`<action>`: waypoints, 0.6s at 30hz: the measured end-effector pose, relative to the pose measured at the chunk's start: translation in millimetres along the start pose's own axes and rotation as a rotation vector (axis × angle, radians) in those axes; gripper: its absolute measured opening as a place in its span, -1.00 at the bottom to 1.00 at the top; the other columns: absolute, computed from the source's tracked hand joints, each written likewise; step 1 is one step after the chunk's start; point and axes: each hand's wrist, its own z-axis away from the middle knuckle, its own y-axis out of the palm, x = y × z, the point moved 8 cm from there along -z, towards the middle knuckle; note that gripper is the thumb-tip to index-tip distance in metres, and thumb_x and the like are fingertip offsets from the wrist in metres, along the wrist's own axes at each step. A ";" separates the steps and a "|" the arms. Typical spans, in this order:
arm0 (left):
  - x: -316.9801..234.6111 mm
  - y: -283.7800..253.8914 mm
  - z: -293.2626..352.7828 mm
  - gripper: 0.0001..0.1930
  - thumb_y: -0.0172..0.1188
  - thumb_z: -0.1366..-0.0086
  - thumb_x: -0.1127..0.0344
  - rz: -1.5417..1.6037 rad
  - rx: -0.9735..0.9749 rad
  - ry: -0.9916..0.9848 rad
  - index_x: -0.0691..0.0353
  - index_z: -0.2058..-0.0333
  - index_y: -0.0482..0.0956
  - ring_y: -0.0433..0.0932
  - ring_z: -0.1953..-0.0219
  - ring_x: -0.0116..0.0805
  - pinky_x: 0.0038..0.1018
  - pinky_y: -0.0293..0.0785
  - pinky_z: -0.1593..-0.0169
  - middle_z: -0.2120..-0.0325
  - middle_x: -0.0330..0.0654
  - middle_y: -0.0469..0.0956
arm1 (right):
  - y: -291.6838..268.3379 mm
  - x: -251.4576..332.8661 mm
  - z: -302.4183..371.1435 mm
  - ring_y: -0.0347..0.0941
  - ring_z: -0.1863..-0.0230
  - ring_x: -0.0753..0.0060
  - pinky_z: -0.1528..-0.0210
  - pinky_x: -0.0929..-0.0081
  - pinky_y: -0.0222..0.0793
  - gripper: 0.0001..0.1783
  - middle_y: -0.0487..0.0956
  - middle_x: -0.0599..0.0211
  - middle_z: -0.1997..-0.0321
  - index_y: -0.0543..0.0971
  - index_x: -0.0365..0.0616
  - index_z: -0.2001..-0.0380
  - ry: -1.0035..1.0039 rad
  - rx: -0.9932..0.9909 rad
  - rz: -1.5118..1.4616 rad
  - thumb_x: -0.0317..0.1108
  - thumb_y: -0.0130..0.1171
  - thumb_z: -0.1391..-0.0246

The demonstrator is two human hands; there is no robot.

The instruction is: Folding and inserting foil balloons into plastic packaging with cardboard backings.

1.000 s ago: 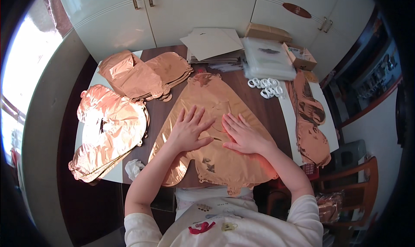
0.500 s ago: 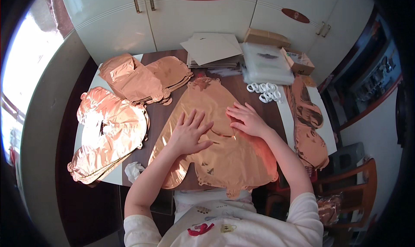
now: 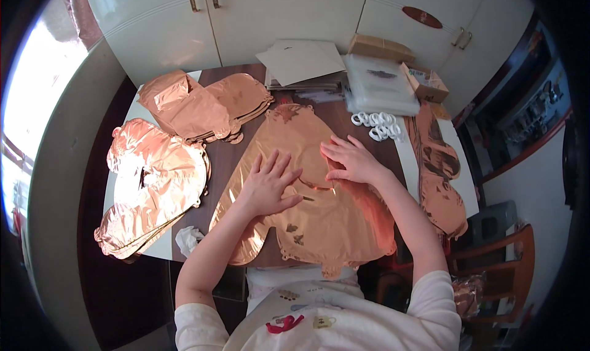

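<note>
A flat, uninflated rose-gold foil balloon (image 3: 332, 228) lies across the middle of the table, its lower edge reaching the table's front. My left hand (image 3: 269, 188) rests palm down on it with the fingers spread. To the right, my right hand (image 3: 353, 161) is over the balloon's right side, fingers stretched and slightly bent, thumb apart. A small fold of foil shows beneath that hand's fingertips; whether they press on it is hard to make out. Neither hand is closed on anything.
More foil balloons (image 3: 153, 173) lie at the left, with another stack (image 3: 203, 105) behind them and folded ones (image 3: 439, 173) at the right. At the back are cardboard sheets (image 3: 301, 62), clear plastic bags (image 3: 381, 86), white ribbon rolls (image 3: 378, 126) and a small box (image 3: 425, 82). Crumpled tissue (image 3: 188, 240) sits front left.
My right hand's fingers are a little more bent and raised than before. My left hand stays flat on the balloon. The whole view has shifted slightly.
</note>
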 end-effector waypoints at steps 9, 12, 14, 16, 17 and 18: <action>-0.1 -2.0 -0.7 -0.32 0.00 -0.15 -0.29 0.002 0.004 0.000 -0.06 -0.16 0.35 0.02 -0.33 0.07 0.08 -0.12 -0.31 -0.25 0.00 0.16 | 9.7 0.0 -0.2 -0.18 -0.46 0.19 -0.42 0.04 -0.34 0.12 0.03 0.33 -0.44 0.07 -0.01 -0.34 0.022 0.112 -0.058 0.43 0.08 0.18; 0.3 -2.7 -0.5 -0.32 0.00 -0.14 -0.29 -0.011 0.019 -0.005 -0.05 -0.16 0.35 0.02 -0.33 0.08 0.08 -0.12 -0.31 -0.25 0.00 0.16 | 7.9 3.2 -3.0 -0.20 -0.46 0.18 -0.42 0.04 -0.34 0.16 0.01 0.34 -0.44 0.04 0.00 -0.35 0.025 0.140 -0.034 0.45 0.10 0.22; 0.6 -2.6 -0.6 -0.32 0.00 -0.14 -0.29 -0.011 0.023 -0.008 -0.06 -0.16 0.34 0.02 -0.33 0.09 0.08 -0.12 -0.31 -0.25 0.00 0.16 | 6.9 4.2 -4.3 -0.24 -0.47 0.18 -0.43 0.05 -0.37 0.22 -0.02 0.33 -0.45 0.01 0.00 -0.36 0.032 0.163 -0.008 0.46 0.14 0.29; -0.7 0.6 -1.3 -0.32 0.00 -0.14 -0.29 -0.010 0.016 -0.001 -0.06 -0.16 0.34 0.01 -0.33 0.10 0.09 -0.12 -0.30 -0.25 0.00 0.16 | 7.5 2.1 -1.9 -0.26 -0.47 0.18 -0.43 0.03 -0.37 0.25 -0.01 0.35 -0.45 0.00 0.01 -0.36 0.042 0.156 -0.022 0.48 0.14 0.32; -0.5 -0.8 -1.4 -0.32 0.01 -0.14 -0.29 -0.010 0.011 0.003 -0.07 -0.16 0.34 0.01 -0.33 0.11 0.10 -0.11 -0.30 -0.24 0.01 0.16 | 7.3 1.7 -3.1 -0.28 -0.48 0.19 -0.42 0.01 -0.38 0.27 -0.01 0.37 -0.45 -0.01 0.03 -0.36 0.047 0.149 -0.038 0.50 0.14 0.35; -1.2 -2.6 -0.7 -0.32 0.01 -0.14 -0.29 -0.019 0.010 0.004 -0.07 -0.16 0.34 0.01 -0.33 0.11 0.10 -0.11 -0.30 -0.24 0.01 0.16 | 6.6 2.4 -4.4 -0.28 -0.48 0.19 -0.42 0.01 -0.38 0.27 -0.01 0.37 -0.45 -0.01 0.03 -0.36 0.044 0.140 -0.039 0.50 0.14 0.35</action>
